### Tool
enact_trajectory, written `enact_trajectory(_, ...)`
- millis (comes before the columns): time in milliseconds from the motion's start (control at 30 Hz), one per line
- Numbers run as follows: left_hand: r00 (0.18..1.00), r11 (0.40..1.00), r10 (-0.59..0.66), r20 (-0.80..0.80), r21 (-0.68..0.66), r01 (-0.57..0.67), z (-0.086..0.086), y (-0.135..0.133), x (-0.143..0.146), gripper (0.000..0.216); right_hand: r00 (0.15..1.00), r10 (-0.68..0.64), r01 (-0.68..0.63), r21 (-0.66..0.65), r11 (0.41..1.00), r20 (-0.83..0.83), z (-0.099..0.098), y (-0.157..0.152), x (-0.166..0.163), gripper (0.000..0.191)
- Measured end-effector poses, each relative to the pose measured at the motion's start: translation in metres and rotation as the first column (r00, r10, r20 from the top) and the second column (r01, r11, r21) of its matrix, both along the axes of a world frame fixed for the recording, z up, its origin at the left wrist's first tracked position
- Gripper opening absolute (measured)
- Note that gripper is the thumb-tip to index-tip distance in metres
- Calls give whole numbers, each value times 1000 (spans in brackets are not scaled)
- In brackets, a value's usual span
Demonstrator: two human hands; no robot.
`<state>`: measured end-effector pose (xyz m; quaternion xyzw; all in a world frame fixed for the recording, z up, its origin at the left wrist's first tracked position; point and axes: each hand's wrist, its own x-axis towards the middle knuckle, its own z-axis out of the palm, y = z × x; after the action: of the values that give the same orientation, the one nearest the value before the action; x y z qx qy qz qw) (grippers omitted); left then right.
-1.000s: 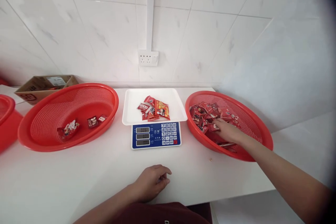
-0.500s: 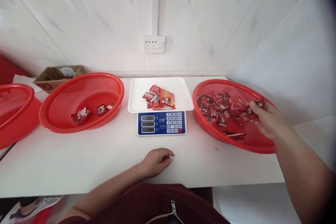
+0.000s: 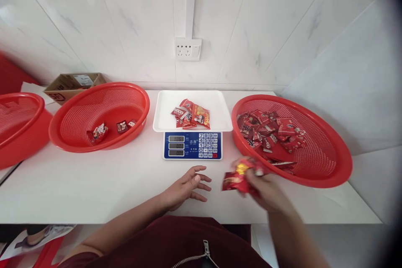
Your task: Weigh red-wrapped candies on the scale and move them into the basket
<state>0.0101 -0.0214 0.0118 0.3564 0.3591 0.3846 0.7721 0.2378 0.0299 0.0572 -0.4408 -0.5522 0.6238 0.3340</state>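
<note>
My right hand (image 3: pixel 266 186) is closed around several red snack packets (image 3: pixel 240 176), one with a yellow patch, over the table just left of the right basket. Motion blurs them. Facing it, my left hand (image 3: pixel 188 188) hovers over the table with fingers spread, holding nothing. Beyond my hands stands a scale with a blue keypad panel (image 3: pixel 193 145) and a white tray (image 3: pixel 163 113). A small pile of red packets (image 3: pixel 193 114) lies on that tray. The right red basket (image 3: pixel 329 155) holds a heap of similar red packets (image 3: pixel 266 127).
At the left, a red basket (image 3: pixel 72 123) has a few packets in it. Another red basket (image 3: pixel 19 134) stands at the far left edge. A cardboard box (image 3: pixel 67 88) sits behind, near the tiled wall, which carries a power socket (image 3: pixel 188 49).
My right hand has come out of the right basket, moving left and nearer to me with several packets. My left hand has opened its fingers. The pile on the tray looks the same.
</note>
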Motion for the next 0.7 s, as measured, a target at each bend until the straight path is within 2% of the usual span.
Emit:
enact_trajectory(33,999,999,-4,44,-47,6,2,0,1,49,988,104,-115,-90,989,-117,-12,-7,-17,41)
enact_trajectory(100,999,995,-14,48,-103,19,6,1,3,47,943,193,-242,-162,956,-273,-30,-16,-46,29)
enact_trajectory(200,997,992,8,-75,-124,-17,7,2,2,46,912,193,-275,-189,943,-363,-43,-20,-65,25)
enact_trajectory(333,980,991,87,-180,-89,-105,6,2,-2,47,896,181,-288,-219,932,-406,-44,-20,-65,29)
enact_trajectory(467,968,990,130,-213,-28,-139,8,4,-4,45,876,94,-242,-263,934,-473,-46,-22,-65,27)
enact_trajectory(567,962,985,161,-219,-33,-172,12,7,-4,44,845,-28,-155,-294,943,-535,-48,-21,-65,24)
enact_trajectory(700,950,968,233,-205,-41,-247,20,10,-5,41,810,-178,-52,-372,927,-559,-47,-17,-61,26)
